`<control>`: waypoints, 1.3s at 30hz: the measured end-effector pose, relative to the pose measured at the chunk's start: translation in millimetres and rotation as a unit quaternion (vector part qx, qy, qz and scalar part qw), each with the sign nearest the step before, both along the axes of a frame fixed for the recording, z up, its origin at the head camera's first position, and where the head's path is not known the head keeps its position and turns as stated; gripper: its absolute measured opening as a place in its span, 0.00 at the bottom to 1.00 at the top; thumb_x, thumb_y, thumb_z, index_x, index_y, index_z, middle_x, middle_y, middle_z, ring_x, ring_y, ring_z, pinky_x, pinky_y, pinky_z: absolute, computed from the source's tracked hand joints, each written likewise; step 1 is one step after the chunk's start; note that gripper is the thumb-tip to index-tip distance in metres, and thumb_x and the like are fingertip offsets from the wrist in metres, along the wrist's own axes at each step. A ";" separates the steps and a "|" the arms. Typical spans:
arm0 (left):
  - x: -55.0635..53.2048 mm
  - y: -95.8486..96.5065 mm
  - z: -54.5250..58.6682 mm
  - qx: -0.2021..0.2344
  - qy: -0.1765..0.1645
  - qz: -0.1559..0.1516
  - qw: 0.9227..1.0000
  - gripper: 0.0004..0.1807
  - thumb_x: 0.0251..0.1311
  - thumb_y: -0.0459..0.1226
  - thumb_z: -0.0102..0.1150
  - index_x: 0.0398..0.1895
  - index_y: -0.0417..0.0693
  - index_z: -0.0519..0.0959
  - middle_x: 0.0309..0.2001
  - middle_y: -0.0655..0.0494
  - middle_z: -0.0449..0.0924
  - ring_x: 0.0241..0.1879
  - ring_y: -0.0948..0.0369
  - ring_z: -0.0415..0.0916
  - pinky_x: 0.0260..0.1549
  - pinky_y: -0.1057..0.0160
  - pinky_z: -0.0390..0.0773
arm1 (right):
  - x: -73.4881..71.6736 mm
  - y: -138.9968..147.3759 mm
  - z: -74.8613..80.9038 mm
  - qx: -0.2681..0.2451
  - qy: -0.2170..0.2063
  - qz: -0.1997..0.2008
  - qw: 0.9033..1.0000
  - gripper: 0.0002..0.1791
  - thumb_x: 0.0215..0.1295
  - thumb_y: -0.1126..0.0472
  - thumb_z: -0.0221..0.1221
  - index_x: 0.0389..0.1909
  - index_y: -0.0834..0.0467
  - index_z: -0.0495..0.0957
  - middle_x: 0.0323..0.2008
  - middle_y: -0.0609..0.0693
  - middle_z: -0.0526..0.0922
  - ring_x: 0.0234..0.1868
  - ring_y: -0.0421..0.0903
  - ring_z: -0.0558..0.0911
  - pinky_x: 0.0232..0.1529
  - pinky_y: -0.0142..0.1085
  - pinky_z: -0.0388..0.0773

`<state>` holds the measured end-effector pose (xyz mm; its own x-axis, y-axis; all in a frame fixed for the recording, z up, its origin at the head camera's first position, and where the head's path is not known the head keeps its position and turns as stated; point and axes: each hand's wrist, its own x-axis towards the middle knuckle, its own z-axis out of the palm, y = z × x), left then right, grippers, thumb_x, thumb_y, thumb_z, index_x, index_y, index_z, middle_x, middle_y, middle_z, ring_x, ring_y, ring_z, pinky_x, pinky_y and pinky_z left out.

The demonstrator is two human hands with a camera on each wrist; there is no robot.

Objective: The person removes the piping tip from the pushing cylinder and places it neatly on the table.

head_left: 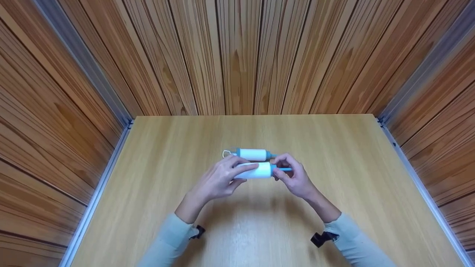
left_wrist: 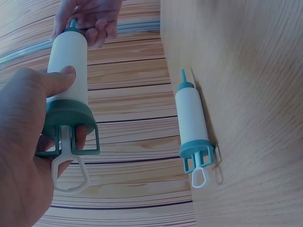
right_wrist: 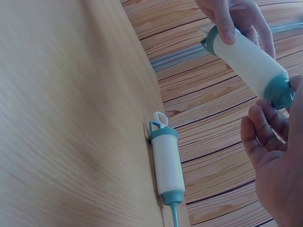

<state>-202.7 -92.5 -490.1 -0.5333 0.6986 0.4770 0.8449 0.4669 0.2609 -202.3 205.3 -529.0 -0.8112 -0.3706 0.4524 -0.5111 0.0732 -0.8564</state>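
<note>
My left hand grips the white barrel of a syringe with teal ends, its thumb lying along the barrel in the left wrist view. The syringe is held level above the table, with its teal nozzle pointing right. At the nozzle end, my right hand pinches the teal cap between thumb and fingers. A white plunger ring and teal finger loops stick out at the rear end, beside the left palm. Just behind it, a second similar syringe lies on the table, nozzle also to the right.
The wooden table has a plank-patterned wall behind it and on both sides. Metal rails run along the table's side edges. A dark strap piece sits at each wrist.
</note>
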 end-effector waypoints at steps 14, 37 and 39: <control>1.8 -0.1 -0.7 0.000 -0.014 0.002 1.000 0.31 0.70 0.35 0.78 0.75 0.58 0.82 0.65 0.47 0.87 0.63 0.47 0.87 0.65 0.47 0.91 | 2.2 1.1 -3.2 -0.015 -0.003 0.010 1.000 0.13 0.76 0.80 0.58 0.58 0.72 0.74 0.47 0.40 0.81 0.40 0.41 0.84 0.42 0.31 0.89; 2.7 -0.2 -0.5 0.001 0.008 -0.003 1.000 0.32 0.70 0.37 0.78 0.76 0.58 0.81 0.65 0.47 0.87 0.63 0.48 0.87 0.65 0.47 0.91 | 4.0 0.3 -2.1 -0.012 -0.001 0.006 1.000 0.11 0.78 0.79 0.55 0.57 0.73 0.74 0.43 0.39 0.81 0.37 0.36 0.83 0.38 0.27 0.86; 2.5 -0.1 0.5 0.003 0.002 -0.005 1.000 0.32 0.70 0.37 0.78 0.76 0.58 0.81 0.66 0.46 0.87 0.64 0.47 0.87 0.66 0.47 0.90 | 3.8 0.6 -1.5 -0.013 0.000 0.006 1.000 0.11 0.78 0.79 0.55 0.57 0.73 0.74 0.43 0.40 0.81 0.37 0.36 0.83 0.38 0.27 0.86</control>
<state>-200.2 -92.5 -489.6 -0.5247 0.7007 0.4834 0.8504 0.4573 0.2603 -198.5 205.8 -530.5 -0.8072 -0.3684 0.4612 -0.5112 0.0456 -0.8582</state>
